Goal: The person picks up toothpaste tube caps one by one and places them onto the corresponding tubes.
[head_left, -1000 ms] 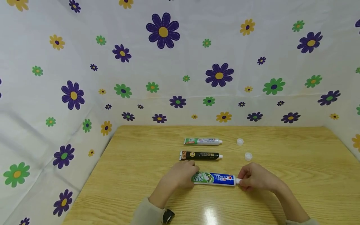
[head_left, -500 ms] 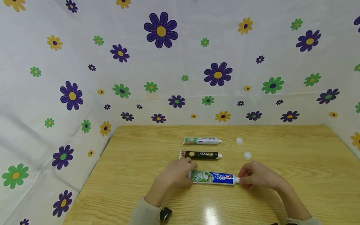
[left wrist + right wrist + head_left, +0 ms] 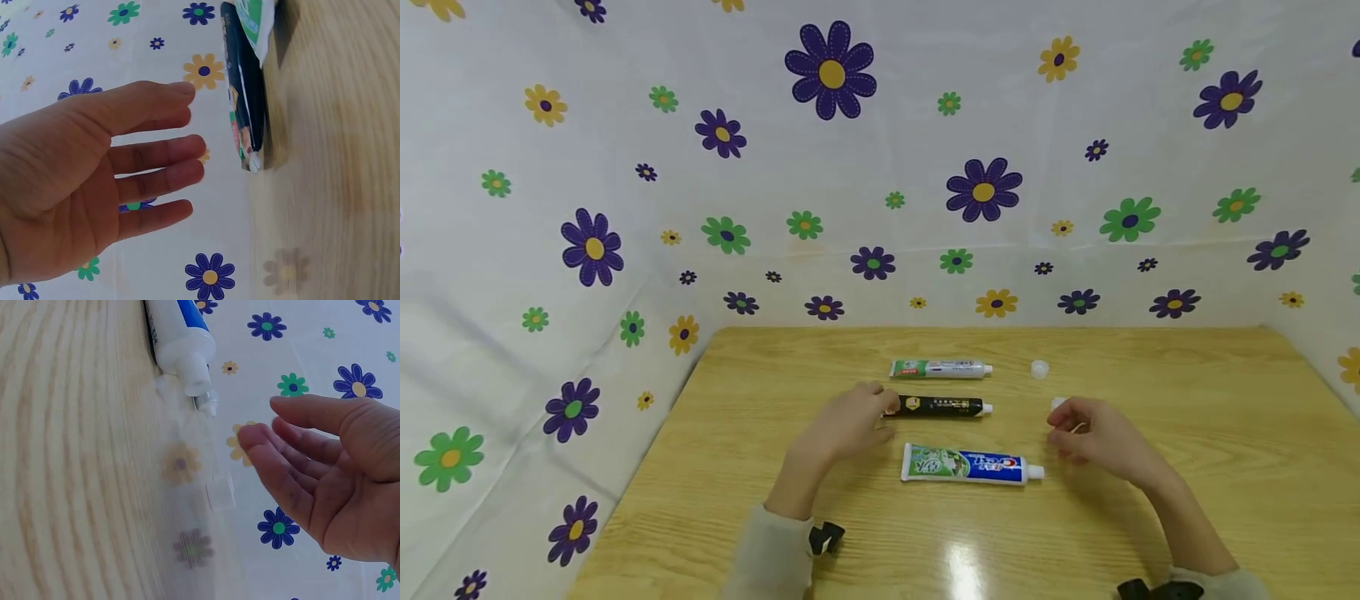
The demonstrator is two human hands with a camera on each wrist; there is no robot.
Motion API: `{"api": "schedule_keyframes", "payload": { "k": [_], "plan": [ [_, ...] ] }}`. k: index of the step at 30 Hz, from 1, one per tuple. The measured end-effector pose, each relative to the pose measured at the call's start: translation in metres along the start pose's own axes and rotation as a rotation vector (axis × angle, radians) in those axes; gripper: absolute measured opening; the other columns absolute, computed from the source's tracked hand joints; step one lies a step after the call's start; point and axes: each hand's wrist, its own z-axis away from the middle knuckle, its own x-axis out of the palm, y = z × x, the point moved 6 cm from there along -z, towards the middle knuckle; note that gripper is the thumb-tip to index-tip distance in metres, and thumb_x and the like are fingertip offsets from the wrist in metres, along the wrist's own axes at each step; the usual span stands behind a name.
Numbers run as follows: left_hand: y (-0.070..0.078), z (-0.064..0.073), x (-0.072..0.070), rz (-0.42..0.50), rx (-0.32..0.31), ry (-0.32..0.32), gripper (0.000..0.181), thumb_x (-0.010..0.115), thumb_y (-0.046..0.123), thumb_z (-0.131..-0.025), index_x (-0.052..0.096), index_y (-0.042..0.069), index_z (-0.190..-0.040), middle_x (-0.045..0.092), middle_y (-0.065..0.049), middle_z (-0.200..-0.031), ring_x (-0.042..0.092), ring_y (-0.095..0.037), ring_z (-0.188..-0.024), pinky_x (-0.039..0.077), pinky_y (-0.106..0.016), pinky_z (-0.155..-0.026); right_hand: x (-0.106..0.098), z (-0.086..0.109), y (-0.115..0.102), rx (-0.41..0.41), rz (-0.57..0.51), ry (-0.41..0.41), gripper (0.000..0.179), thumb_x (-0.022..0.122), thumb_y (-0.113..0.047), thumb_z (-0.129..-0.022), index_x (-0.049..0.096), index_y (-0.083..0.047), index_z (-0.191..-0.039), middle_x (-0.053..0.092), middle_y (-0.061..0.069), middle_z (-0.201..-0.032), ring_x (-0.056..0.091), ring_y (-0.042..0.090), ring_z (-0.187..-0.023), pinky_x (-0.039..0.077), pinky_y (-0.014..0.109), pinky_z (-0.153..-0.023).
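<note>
The step in hand looks like a switch between tubes — the blue-and-green tube (image 3: 966,465), nearer the person than the black tube (image 3: 938,407), has its white cap (image 3: 194,374) on. By the black tube's tail hovers the left hand (image 3: 847,423), loosely spread, empty; beyond its bare nozzle (image 3: 987,408), the right hand (image 3: 1099,442), half-curled, empty, nears a loose cap (image 3: 1057,402) — the next move seemingly calls for a pinch there.

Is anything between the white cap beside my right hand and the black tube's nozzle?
Nothing visible: in the head view, only tabletop shows between the white cap and the nozzle of the black tube. Your right hand partly hides the cap.
</note>
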Motion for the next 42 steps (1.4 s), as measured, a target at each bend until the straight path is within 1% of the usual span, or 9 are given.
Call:
{"api": "schedule_keyframes", "payload": {
  "k": [5,11,17,21,27,32,36,40,42],
  "plan": [
    [-0.007,-0.012,-0.002,0.011,0.017,0.031,0.036,0.072,0.019,-0.092,0.062,0.011,-0.125,0.061,-0.009,-0.119,0.059,-0.027,-0.107,0.052,-0.044,-0.091,-0.015,-0.006,-0.002,-0.034,0.113,0.161,0.032,0.069,-0.010,-0.092,0.058,0.007,-0.117,0.064,0.017,-0.100,0.065,0.022,-0.075,0.056,0.028,-0.058],
    [-0.012,-0.029,0.009,0.002,0.016,0.001,0.045,0.069,0.021,-0.094,0.055,0.014,-0.137,0.058,-0.009,-0.128,0.054,-0.027,-0.118,0.048,-0.043,-0.099,-0.029,-0.015,0.006,-0.059,0.235,0.237,0.044,0.074,-0.007,-0.087,0.055,0.009,-0.123,0.058,0.026,-0.109,0.062,0.025,-0.079,0.053,0.029,-0.062],
    [-0.020,-0.039,0.018,-0.010,-0.015,-0.034,0.035,0.070,0.022,-0.094,0.059,0.015,-0.127,0.057,-0.008,-0.128,0.051,-0.027,-0.121,0.046,-0.044,-0.102,-0.024,-0.031,0.021,-0.031,0.317,0.186,0.050,0.076,-0.009,-0.084,0.054,0.008,-0.126,0.055,0.029,-0.116,0.060,0.031,-0.088,0.054,0.044,-0.076],
    [-0.022,-0.045,0.019,0.001,-0.022,-0.054,0.046,0.068,0.020,-0.094,0.054,0.016,-0.137,0.053,-0.010,-0.137,0.048,-0.029,-0.128,0.041,-0.046,-0.108,-0.022,-0.037,0.025,0.009,0.332,0.158,0.053,0.077,-0.010,-0.083,0.053,0.009,-0.126,0.058,0.029,-0.114,0.059,0.036,-0.093,0.052,0.052,-0.081],
    [-0.019,-0.056,0.024,0.025,-0.030,-0.108,0.055,0.067,0.020,-0.095,0.047,0.019,-0.145,0.049,-0.009,-0.145,0.039,-0.034,-0.139,0.032,-0.052,-0.115,-0.021,-0.041,0.029,0.068,0.324,0.121,0.051,0.077,-0.011,-0.083,0.053,0.010,-0.123,0.062,0.024,-0.103,0.059,0.032,-0.088,0.053,0.047,-0.078],
    [-0.017,-0.063,0.030,0.022,-0.031,-0.143,0.058,0.069,0.020,-0.094,0.047,0.021,-0.147,0.046,-0.010,-0.148,0.030,-0.040,-0.145,0.025,-0.056,-0.117,-0.018,-0.044,0.029,0.073,0.311,0.105,0.048,0.077,-0.012,-0.083,0.054,0.009,-0.119,0.062,0.020,-0.098,0.056,0.027,-0.083,0.051,0.040,-0.073],
    [-0.012,-0.066,0.033,0.017,-0.007,-0.155,0.061,0.071,0.017,-0.092,0.047,0.023,-0.147,0.050,-0.010,-0.142,0.044,-0.032,-0.136,0.036,-0.050,-0.113,-0.018,-0.044,0.031,0.082,0.319,0.099,0.042,0.077,-0.012,-0.084,0.056,0.009,-0.114,0.062,0.018,-0.095,0.055,0.025,-0.081,0.050,0.039,-0.072],
    [-0.005,-0.066,0.036,0.019,-0.002,-0.176,0.063,0.072,0.012,-0.092,0.047,0.028,-0.148,0.048,-0.009,-0.145,0.048,-0.027,-0.132,0.043,-0.044,-0.108,-0.017,-0.043,0.032,0.072,0.327,0.093,0.032,0.076,-0.011,-0.084,0.061,0.007,-0.106,0.063,0.014,-0.092,0.055,0.023,-0.080,0.050,0.038,-0.071],
    [-0.001,-0.066,0.037,0.016,0.005,-0.180,0.061,0.071,0.011,-0.092,0.049,0.028,-0.147,0.049,-0.007,-0.145,0.048,-0.026,-0.132,0.043,-0.042,-0.108,-0.017,-0.041,0.032,0.063,0.331,0.094,0.029,0.076,-0.010,-0.083,0.063,0.007,-0.103,0.064,0.012,-0.091,0.055,0.022,-0.079,0.050,0.037,-0.071]
  ]
}}
